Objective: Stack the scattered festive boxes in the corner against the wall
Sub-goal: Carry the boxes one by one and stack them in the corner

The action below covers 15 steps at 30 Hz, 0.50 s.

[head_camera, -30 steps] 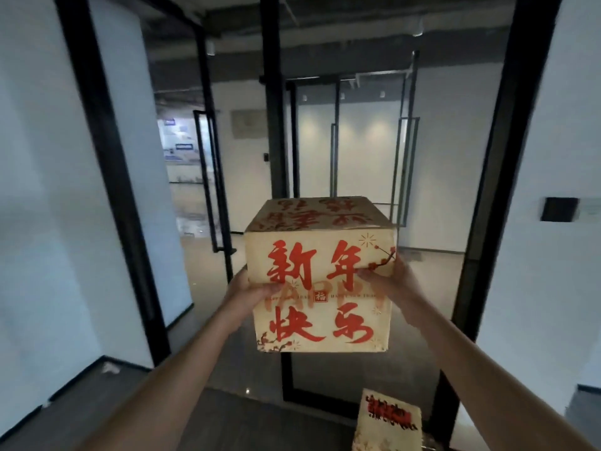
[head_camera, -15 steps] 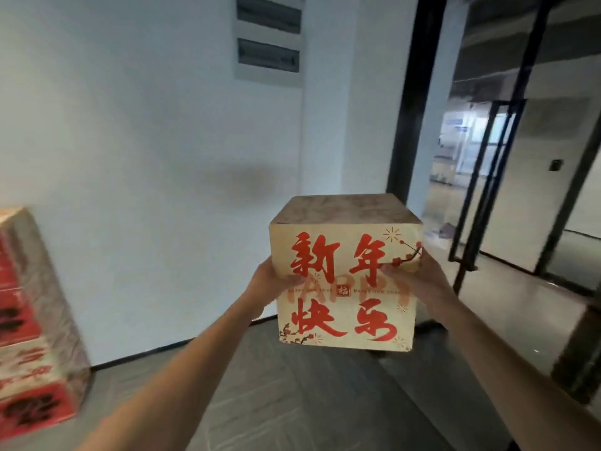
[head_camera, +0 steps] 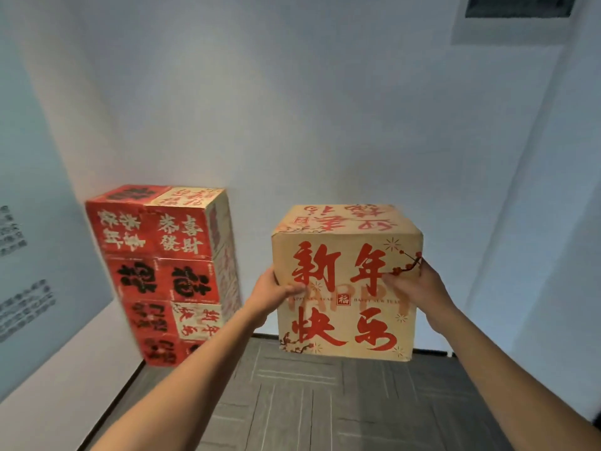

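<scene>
The cream box [head_camera: 346, 284] was gripped between the left hand [head_camera: 271, 292] and right hand [head_camera: 419, 288]; the far-left stack [head_camera: 162, 271] could be toppled by careless placing.

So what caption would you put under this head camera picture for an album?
Both hands, left hand and right hand, carry a beige festive box toward the stack of boxes in the corner.

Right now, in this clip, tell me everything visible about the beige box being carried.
The beige festive box looks like a roughly cubic cardboard carton, closed, printed with large red Chinese characters, plum blossoms and a small "Happy New Year" line on its near face, with more red script on top. It is held upright in the air above the grey floor, right of the stacked boxes. The left hand and right hand grip its two sides, thumbs on the front.
</scene>
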{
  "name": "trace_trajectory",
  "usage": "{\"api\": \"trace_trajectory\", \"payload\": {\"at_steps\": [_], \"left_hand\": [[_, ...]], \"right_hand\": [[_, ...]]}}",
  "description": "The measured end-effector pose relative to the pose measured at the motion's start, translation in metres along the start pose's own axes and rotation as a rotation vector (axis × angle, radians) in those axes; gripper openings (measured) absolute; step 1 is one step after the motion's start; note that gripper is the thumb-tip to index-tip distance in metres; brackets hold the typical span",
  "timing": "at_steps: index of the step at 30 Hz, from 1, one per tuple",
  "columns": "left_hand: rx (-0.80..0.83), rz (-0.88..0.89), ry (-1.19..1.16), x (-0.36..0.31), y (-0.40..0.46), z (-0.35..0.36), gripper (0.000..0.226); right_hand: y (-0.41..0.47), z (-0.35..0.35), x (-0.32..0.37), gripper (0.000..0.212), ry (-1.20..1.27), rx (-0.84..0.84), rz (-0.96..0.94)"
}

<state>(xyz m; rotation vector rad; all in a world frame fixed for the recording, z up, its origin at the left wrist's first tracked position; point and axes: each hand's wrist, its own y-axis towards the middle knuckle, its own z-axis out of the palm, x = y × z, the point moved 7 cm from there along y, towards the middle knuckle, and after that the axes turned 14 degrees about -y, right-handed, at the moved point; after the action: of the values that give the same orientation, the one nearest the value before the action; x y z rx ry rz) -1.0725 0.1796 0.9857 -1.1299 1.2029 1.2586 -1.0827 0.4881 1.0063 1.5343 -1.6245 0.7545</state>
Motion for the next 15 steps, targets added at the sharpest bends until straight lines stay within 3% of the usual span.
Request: {"api": "trace_trajectory", "payload": {"at_steps": [15], "left_hand": [[-0.337, -0.132, 0.059, 0.07, 0.19, -0.151, 0.049]], "right_hand": [[0.258, 0.215, -0.002, 0.051, 0.016, 0.307, 0.028]]}}
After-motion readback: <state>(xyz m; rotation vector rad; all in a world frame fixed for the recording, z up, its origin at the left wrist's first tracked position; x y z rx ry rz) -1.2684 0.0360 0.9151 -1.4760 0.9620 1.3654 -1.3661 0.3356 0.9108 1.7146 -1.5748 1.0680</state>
